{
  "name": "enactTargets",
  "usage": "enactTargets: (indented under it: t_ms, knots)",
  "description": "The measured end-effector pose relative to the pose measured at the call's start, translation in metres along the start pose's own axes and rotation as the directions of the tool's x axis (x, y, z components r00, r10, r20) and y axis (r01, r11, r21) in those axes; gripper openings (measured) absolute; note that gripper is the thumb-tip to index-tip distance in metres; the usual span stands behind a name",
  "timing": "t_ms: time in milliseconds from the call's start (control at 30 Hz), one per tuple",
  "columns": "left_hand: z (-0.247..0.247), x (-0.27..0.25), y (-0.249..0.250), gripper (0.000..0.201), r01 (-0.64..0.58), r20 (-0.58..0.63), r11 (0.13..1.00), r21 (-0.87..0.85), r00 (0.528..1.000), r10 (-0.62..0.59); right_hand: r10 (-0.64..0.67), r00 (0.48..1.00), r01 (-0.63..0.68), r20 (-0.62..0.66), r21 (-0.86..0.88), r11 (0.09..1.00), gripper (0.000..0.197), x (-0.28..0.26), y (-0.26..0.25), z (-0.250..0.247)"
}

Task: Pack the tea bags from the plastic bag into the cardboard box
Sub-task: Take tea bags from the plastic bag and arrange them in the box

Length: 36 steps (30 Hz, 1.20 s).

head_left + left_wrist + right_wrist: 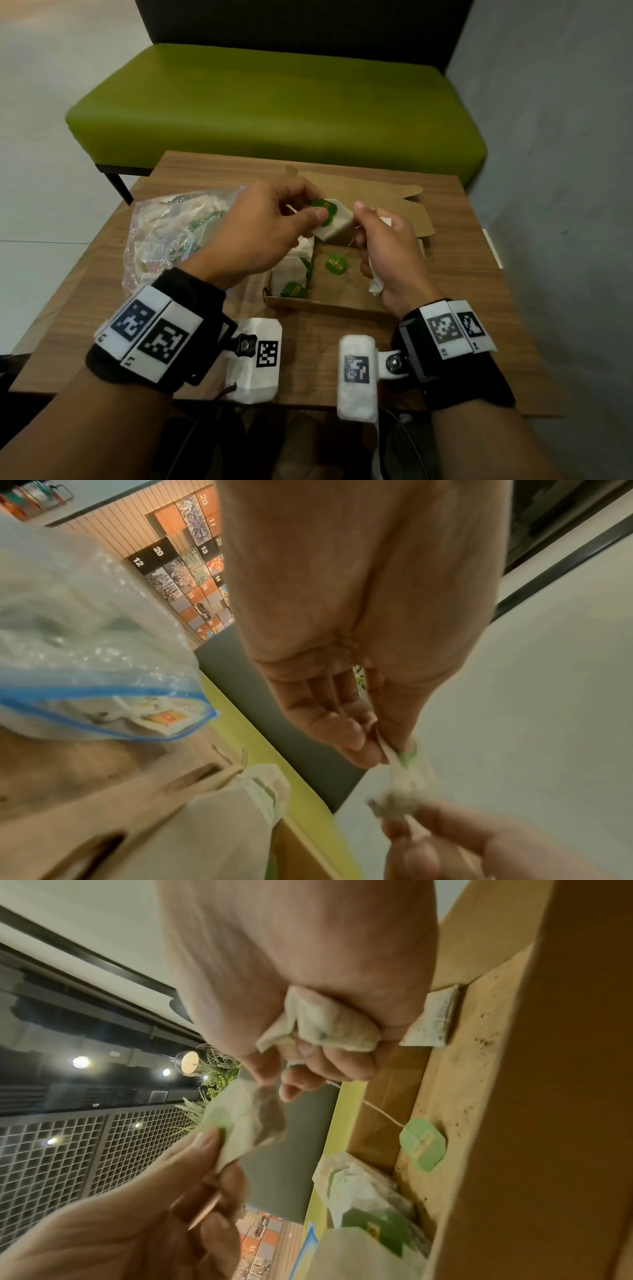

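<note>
Over the open cardboard box, my left hand pinches a white tea bag by its green tag. My right hand touches that bag's far end with thumb and forefinger, and its other fingers are curled round a crumpled tea bag. In the right wrist view a string runs from this hand to a loose green tag on the box floor. Several tea bags stand along the box's left side. The clear plastic bag, with more tea bags in it, lies left of the box.
The box lid lies open toward the back of the small wooden table. A green bench stands just behind the table, with a grey wall on the right. One tea bag lies in a box corner.
</note>
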State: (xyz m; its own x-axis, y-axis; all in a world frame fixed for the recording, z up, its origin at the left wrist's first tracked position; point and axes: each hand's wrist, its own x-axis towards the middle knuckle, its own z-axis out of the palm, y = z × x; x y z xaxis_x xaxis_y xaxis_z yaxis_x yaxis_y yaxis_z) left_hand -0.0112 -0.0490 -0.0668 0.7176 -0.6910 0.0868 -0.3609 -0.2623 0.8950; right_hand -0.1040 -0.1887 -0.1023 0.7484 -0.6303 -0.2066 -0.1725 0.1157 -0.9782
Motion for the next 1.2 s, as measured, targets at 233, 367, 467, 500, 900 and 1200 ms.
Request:
enactTargets:
  t_ms: [233,367,467,500,900,1200]
  knots:
    - [-0.010,-0.001,0.006,0.022,-0.005,0.106,0.998,-0.060,0.994,0.011,-0.083,0.948,0.065,0.307,0.067,0.996,0.017,-0.010,-0.009,-0.018]
    - [-0.010,0.000,0.005,0.023,0.005,0.101,0.998,-0.063,0.995,0.002,-0.151,0.926,0.185,0.347,-0.069,0.980,0.018,-0.014,-0.005,-0.014]
    - [-0.009,0.001,0.004,0.021,0.029,0.038,0.997,-0.072,0.999,-0.026,-0.171,0.944,0.210,0.283,-0.112,0.971,0.009,-0.012,0.001,-0.009]
    - [-0.009,0.002,0.003,0.019,0.028,0.015,0.998,-0.063,1.000,-0.028,-0.167,0.950,0.204,0.264,-0.116,0.972,0.010,-0.011,0.002,-0.009]
    - [0.001,0.006,-0.005,0.011,-0.023,-0.017,0.997,0.078,1.000,0.025,-0.167,0.945,0.227,0.281,-0.196,0.954,0.015,-0.011,0.006,-0.017]
    - [0.016,0.025,0.002,0.004,-0.047,0.127,0.942,0.331,0.992,0.005,-0.159,0.987,0.158,0.016,0.032,0.987,0.022,-0.012,-0.010,-0.061]
